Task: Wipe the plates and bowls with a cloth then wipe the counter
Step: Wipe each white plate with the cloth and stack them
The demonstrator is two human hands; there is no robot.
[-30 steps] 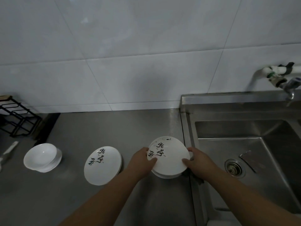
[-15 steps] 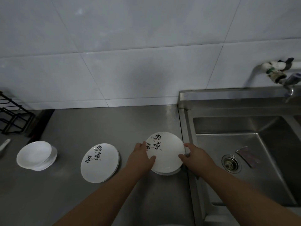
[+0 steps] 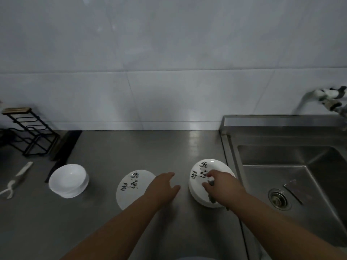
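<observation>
A stack of white plates with black brush lettering sits on the steel counter beside the sink. My right hand lies on top of this stack and grips a dark grey cloth, most of it hidden under the hand. My left hand hovers with relaxed fingers between this stack and a second lettered plate stack to the left, holding nothing. A stack of plain white bowls stands further left.
A steel sink with a drain fills the right side, a tap above it. A black wire rack stands at the back left. A white utensil lies near the left edge. A tiled wall closes the back.
Both hands let go of the plate's rim. My right hand moved onto the top plate with the cloth; my left hand drew away to the left.
</observation>
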